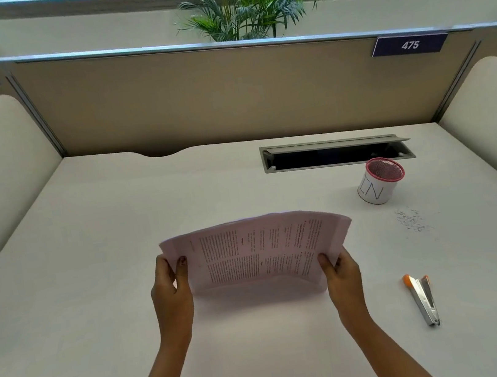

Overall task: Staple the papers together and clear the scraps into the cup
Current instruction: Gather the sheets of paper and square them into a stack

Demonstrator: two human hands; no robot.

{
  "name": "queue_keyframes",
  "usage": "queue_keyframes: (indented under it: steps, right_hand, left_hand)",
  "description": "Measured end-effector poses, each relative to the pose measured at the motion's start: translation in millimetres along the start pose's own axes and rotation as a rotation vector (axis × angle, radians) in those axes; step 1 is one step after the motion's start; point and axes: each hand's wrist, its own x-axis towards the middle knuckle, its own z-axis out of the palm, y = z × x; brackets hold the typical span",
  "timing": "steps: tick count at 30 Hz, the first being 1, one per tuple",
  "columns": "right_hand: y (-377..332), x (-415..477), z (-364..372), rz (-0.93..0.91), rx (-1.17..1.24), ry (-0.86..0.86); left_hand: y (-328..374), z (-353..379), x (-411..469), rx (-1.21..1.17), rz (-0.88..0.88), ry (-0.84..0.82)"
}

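Table (pixel 92 276): we work here. Papers (pixel 259 251): lifted at centre, bowed, our left hand (pixel 172 291) and right hand (pixel 342 276) each in a pinching grip on a side edge, likely squaring. Cup (pixel 380 181), stapler (pixel 423 299), scraps (pixel 411 220): right, apart, waiting.

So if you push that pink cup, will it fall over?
Probably not easily: the cup stands upright on the desk, and looks squat. Its pink rim looks like mesh, so it's likely light and would slide. Being round, it would likely roll if tipped.
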Motion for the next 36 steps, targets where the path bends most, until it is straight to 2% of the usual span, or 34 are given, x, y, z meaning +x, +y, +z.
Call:
queue_keyframes:
  steps: [8,15,18,24,26,30,36]
  right_hand:
    - [20,-5,7,0.127,-0.12,-0.059]
    - [15,-2,-3,0.122,-0.031,-0.122]
    - [11,-4,-5,0.197,0.077,-0.135]
    - [3,-11,3,0.365,0.393,-0.116]
    - [0,-15,9,0.4,0.458,-0.113]
    - [-13,-29,24,0.402,0.529,-0.173]
    - [-30,-38,36,0.377,0.598,-0.27]
  left_hand:
    - [-32,0,5,0.097,-0.089,-0.122]
    - [-23,-9,18,0.161,-0.014,-0.127]
    - [-16,-12,26,0.032,-0.091,-0.125]
    - [2,-10,26,-0.719,-0.398,-0.232]
    - [3,-4,22,-0.732,-0.382,-0.301]
    - [10,18,4,-0.6,-0.324,-0.426]
    - [7,47,-20,-0.6,-0.357,-0.355]
